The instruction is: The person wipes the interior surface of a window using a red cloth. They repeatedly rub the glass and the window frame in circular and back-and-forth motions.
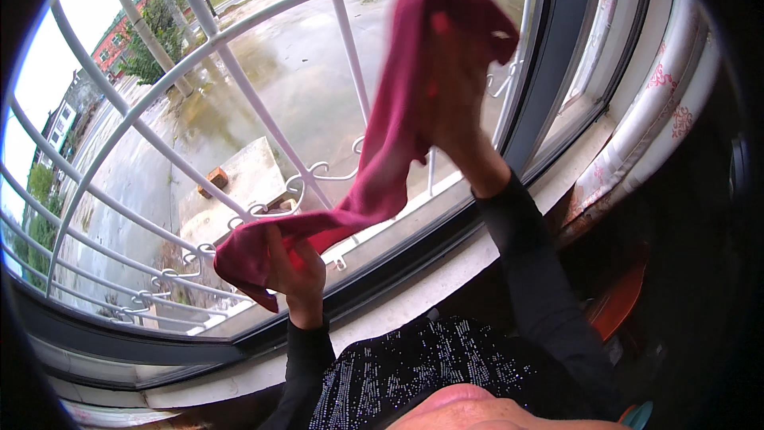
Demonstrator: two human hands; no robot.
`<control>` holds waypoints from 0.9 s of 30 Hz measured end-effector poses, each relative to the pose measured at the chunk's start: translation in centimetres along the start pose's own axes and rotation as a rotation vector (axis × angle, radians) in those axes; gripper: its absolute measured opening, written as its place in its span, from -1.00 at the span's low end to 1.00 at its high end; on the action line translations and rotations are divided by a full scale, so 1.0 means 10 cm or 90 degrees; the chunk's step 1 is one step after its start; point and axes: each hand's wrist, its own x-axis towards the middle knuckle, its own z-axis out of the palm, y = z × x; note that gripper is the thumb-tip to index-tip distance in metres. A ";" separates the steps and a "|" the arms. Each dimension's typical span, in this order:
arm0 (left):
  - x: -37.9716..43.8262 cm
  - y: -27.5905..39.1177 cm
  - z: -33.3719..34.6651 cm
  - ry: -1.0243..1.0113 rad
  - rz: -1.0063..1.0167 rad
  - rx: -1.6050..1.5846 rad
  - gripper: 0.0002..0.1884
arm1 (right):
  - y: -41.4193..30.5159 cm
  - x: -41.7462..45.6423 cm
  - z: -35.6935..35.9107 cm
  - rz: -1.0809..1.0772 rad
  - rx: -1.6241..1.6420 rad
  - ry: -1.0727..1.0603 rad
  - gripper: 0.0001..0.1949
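A dark red cloth (382,173) stretches between my two hands in front of an open window with white metal bars. My left hand (298,275) grips its lower end, close to the scrollwork of the window grille (307,178). Raised much higher, my right hand (456,89) holds the upper end, which folds over and partly hides the fingers. The cloth sags and twists between the hands, and its upper part is slightly blurred.
The dark window frame (382,275) and pale sill (418,286) run diagonally below the cloth. A patterned curtain (650,95) hangs at the right. Outside the bars are wet ground, a concrete slab (262,173) and a brick (216,178).
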 end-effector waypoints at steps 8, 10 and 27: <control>-0.65 -0.28 0.25 -0.196 -0.194 -0.325 -0.52 | -0.89 -0.95 -0.12 -0.070 0.201 -0.363 -0.59; -0.56 -0.27 0.15 -0.216 -0.131 -0.222 -0.46 | -0.95 -0.88 -0.09 -0.117 0.177 -0.364 -0.59; 1.31 0.90 0.48 -0.077 0.241 0.036 -0.42 | 0.84 0.07 -0.28 -0.089 -0.084 0.011 -0.38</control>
